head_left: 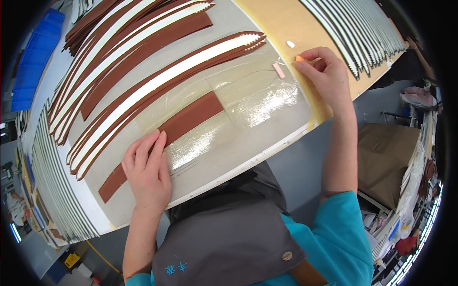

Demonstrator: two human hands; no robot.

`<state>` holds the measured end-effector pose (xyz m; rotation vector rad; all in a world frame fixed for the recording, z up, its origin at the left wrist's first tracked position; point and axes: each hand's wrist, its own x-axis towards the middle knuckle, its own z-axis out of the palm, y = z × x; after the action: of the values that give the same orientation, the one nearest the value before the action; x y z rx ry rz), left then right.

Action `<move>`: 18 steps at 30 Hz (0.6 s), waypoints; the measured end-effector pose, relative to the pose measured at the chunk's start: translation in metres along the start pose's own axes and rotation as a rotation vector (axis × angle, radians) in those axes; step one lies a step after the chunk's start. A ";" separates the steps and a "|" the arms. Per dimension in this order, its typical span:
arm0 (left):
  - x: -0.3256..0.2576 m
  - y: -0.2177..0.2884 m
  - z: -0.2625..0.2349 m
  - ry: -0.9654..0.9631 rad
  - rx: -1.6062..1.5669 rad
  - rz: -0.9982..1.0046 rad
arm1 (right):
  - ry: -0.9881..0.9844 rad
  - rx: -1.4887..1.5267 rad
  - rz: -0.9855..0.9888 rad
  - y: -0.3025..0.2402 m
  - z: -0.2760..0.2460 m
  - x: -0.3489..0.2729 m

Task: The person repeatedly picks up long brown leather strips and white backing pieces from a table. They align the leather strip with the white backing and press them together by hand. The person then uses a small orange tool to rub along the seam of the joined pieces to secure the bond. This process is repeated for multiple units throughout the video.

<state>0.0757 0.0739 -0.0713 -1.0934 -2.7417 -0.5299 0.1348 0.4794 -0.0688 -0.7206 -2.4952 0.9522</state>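
Observation:
A flat reddish-brown strip (193, 117) lies alone on the grey, glossy tabletop (238, 138), slanting from lower left to upper right. My left hand (149, 171) rests across it, fingers stretched out and fingertips on its surface. Over the tan board at the table's right side, my right hand (327, 71) pinches a small orange block (299, 58) between thumb and fingertips. Close by are a small pink block (279, 71) and a small white oval piece (290, 44). Beyond the single strip lies a bundle of brown strips with a white strip (191, 62) showing, its right ends zigzag-cut.
More brown and white strips (138, 33) are piled at the far left. Rows of pale, dark-edged strips (350, 33) lie far right, others (59, 181) at left. A blue bin (36, 62) stands far left. The table's near edge (248, 159) runs before me; a brown-covered stack (386, 157) stands right.

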 end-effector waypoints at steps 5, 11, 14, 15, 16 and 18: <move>0.000 0.000 -0.001 0.007 -0.024 -0.005 | -0.102 0.220 0.125 -0.008 -0.009 0.004; -0.001 -0.004 0.001 0.069 -0.080 -0.019 | -0.443 0.620 -0.054 -0.109 0.037 -0.034; -0.003 -0.008 0.006 0.124 -0.112 0.001 | -0.587 0.535 -0.120 -0.154 0.088 -0.056; -0.004 -0.009 0.008 0.149 -0.126 0.013 | -0.607 0.478 -0.138 -0.163 0.100 -0.062; -0.005 -0.010 0.008 0.149 -0.134 0.004 | -0.610 0.448 -0.136 -0.169 0.112 -0.065; -0.004 -0.010 0.007 0.152 -0.163 0.003 | -0.595 0.377 -0.127 -0.174 0.131 -0.065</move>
<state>0.0719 0.0670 -0.0813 -1.0429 -2.6032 -0.8128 0.0637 0.2641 -0.0496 -0.1634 -2.6573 1.7233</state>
